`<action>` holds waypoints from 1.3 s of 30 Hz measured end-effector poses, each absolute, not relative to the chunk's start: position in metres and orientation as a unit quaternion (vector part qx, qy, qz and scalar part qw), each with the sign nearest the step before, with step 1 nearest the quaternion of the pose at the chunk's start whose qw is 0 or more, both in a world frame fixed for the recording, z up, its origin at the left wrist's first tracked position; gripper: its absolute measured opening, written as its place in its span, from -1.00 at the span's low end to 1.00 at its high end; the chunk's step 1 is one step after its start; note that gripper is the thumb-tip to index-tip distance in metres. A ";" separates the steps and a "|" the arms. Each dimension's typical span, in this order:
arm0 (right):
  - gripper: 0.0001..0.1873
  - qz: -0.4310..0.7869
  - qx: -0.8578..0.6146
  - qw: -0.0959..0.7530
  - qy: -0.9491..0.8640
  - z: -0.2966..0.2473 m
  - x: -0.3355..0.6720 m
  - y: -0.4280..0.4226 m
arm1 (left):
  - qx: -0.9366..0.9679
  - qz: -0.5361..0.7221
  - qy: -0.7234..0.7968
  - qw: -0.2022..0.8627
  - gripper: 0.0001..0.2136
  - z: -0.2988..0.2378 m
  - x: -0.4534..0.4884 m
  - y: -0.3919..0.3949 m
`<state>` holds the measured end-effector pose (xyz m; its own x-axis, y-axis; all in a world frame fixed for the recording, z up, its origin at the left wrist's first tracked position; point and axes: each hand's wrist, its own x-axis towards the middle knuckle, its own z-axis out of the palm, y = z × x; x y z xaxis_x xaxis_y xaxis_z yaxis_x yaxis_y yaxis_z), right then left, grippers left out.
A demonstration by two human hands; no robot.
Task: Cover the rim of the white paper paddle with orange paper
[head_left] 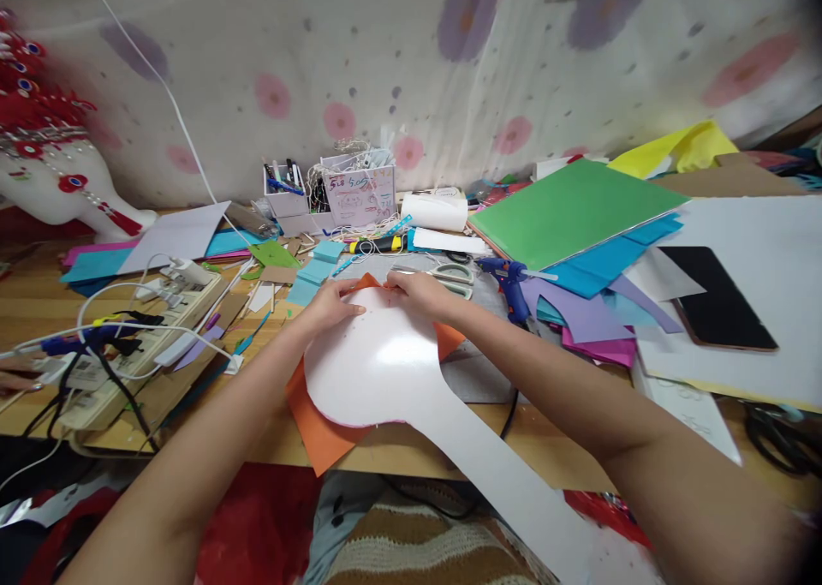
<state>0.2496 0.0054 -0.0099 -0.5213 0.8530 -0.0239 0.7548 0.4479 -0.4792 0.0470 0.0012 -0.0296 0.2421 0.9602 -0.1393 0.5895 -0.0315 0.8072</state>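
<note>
Left hand (337,304), thumb on top, fingers curled, holds far edge of white board (378,367); orange paper (324,426) juts from beneath. Right hand (416,294), close beside, fingers bent at same edge, exact grip hidden. Board's long axis slants nearward, rightward.

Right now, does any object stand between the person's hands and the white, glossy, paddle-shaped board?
Nothing visible does: the left hand and right hand are both at the far edge of the white board. A flat orange sheet sticks out beneath it.
</note>
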 end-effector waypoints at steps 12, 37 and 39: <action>-0.93 0.273 -0.522 0.294 -0.753 -0.048 0.243 0.008 | 0.661 0.234 0.621 0.352 -0.66 -0.036 0.049 0.005; -0.87 0.216 -0.418 0.307 -0.827 -0.053 0.245 0.008 | 0.727 0.201 0.549 0.360 -0.57 -0.039 0.050 0.002; -0.87 0.211 -0.412 0.309 -0.831 -0.053 0.246 0.008 | 0.740 0.200 0.554 0.325 -0.58 -0.042 0.049 -0.002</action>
<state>0.2456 0.0076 -0.0527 -0.4697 0.8150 0.3394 0.5545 0.5715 -0.6049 0.0491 -0.0021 -0.0418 0.3074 0.9495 -0.0638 0.6896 -0.1760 0.7025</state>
